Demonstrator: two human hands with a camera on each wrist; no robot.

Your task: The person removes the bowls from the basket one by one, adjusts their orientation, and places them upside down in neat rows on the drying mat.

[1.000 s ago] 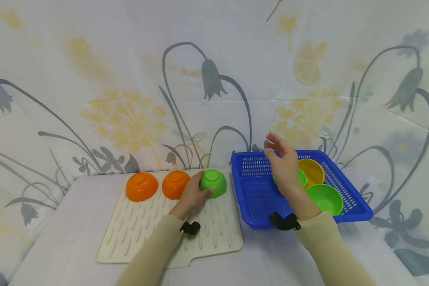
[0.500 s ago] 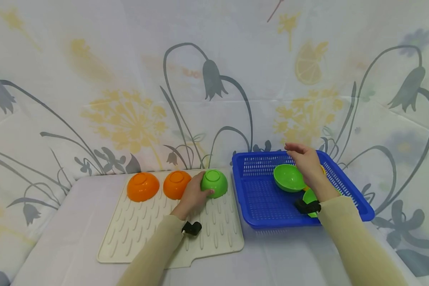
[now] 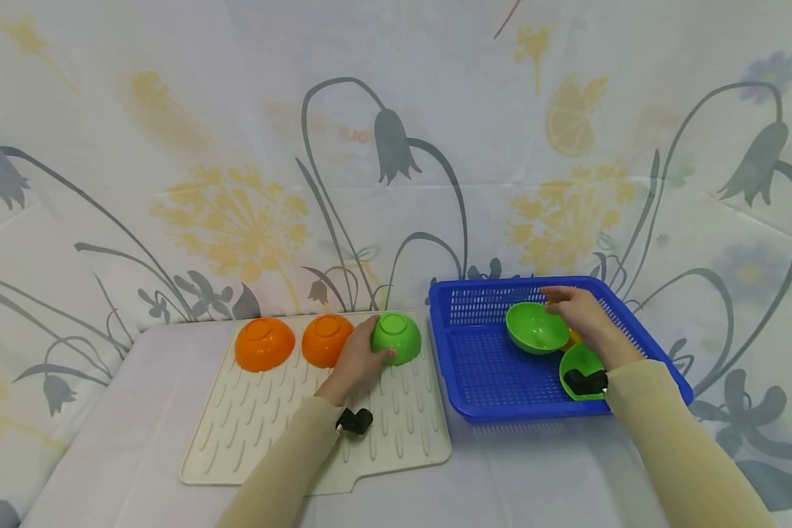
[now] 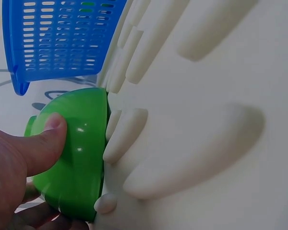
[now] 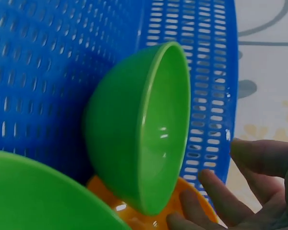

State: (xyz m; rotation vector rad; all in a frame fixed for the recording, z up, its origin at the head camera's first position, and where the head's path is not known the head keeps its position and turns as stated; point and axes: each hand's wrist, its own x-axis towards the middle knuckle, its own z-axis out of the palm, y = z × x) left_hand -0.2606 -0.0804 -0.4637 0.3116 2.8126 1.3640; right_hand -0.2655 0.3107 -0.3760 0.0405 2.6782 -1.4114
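Observation:
My left hand [image 3: 363,357] grips an upturned green bowl [image 3: 397,337] at the back right of a cream ribbed drying mat [image 3: 317,433]. In the left wrist view the thumb [image 4: 48,136] presses on that green bowl [image 4: 77,163]. My right hand [image 3: 577,312] reaches into a blue slotted basket [image 3: 482,367] with loosely spread fingers [image 5: 216,191] at an orange bowl [image 5: 149,215]. That orange bowl lies under a tilted green bowl [image 3: 534,326]. A second green bowl [image 3: 581,361] sits nearer me, partly behind my wrist.
Two orange bowls [image 3: 262,343] [image 3: 326,339] stand upside down on the mat's back edge, left of the green one. The basket stands just right of the mat. A flower-print cloth [image 3: 396,147] covers the table and rises as a backdrop.
My right hand has come down from above the basket and moved right, to the orange bowl beside the tilted green one. My left hand has stayed on its green bowl.

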